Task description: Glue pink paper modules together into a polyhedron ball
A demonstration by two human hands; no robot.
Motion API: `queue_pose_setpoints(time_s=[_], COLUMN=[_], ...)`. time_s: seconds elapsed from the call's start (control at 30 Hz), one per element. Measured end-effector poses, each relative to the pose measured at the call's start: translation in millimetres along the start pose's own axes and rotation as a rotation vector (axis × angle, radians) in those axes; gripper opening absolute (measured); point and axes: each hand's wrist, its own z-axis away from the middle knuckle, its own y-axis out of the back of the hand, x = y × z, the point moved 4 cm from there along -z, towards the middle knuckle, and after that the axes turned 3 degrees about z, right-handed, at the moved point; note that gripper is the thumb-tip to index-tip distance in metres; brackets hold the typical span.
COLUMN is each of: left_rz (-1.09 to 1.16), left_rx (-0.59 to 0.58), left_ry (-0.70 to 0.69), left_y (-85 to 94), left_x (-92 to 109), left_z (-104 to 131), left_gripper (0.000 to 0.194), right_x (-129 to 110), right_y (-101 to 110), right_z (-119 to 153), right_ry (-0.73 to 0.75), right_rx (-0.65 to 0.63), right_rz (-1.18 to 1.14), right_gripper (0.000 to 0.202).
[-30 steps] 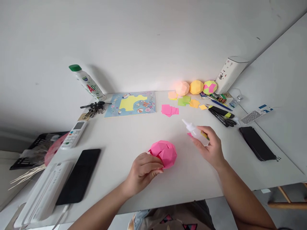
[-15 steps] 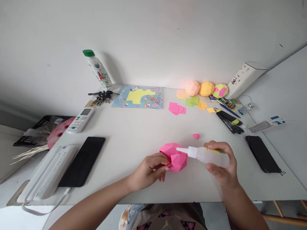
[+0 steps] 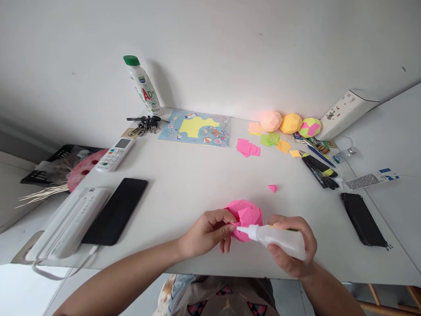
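A pink folded-paper ball (image 3: 250, 215) with an opening in its left side rests near the front of the table. My left hand (image 3: 210, 230) pinches the paper at that opening between thumb and fingers. A white glue bottle (image 3: 283, 241) lies tilted in my right hand (image 3: 301, 245), fingers wrapped around its body. Its narrow nozzle points left, and the tip is at the paper by my left thumb; whether it touches, I cannot tell. Behind the ball sits a small folded pink paper piece (image 3: 272, 188).
Pink paper squares (image 3: 247, 148) and green ones (image 3: 269, 139) lie farther back, before finished paper balls (image 3: 291, 123). Scissors (image 3: 320, 169) and a black pouch (image 3: 364, 219) are on the right. A black tablet (image 3: 115, 210), remote (image 3: 115, 154) and bottle (image 3: 144, 87) stand left.
My right hand has brought the glue bottle down and left, so its nozzle went from above the ball to the paper edge by my left thumb. The view has shifted slightly.
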Motion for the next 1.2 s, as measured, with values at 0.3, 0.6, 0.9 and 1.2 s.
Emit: queue_pose_setpoints(time_s=[0.3, 0.6, 0.9, 1.2], left_rz=[0.021, 0.011, -0.021, -0.030], left_rx=[-0.001, 0.047, 0.053, 0.049], left_ry=[0.061, 0.130, 0.139, 0.140], left_y=[-4.6, -2.6, -2.9, -3.4], left_x=[1.9, 1.1, 4.6, 3.0], left_z=[2.2, 1.8, 0.7, -0.3], left_gripper=[0.041, 0.046, 0.050, 0.052], right_x=[0.1, -0.7, -2.4, -5.0], right_y=[4.1, 5.2, 3.9, 3.9], right_z=[7.7, 5.2, 4.6, 7.3], right_ry=[0.028, 0.065, 0.073, 0.096], right_rx=[0.059, 0.092, 0.071, 0.053], right_rz=[0.098, 0.081, 0.123, 0.184], right_gripper=[0.030, 0.028, 0.026, 0.025])
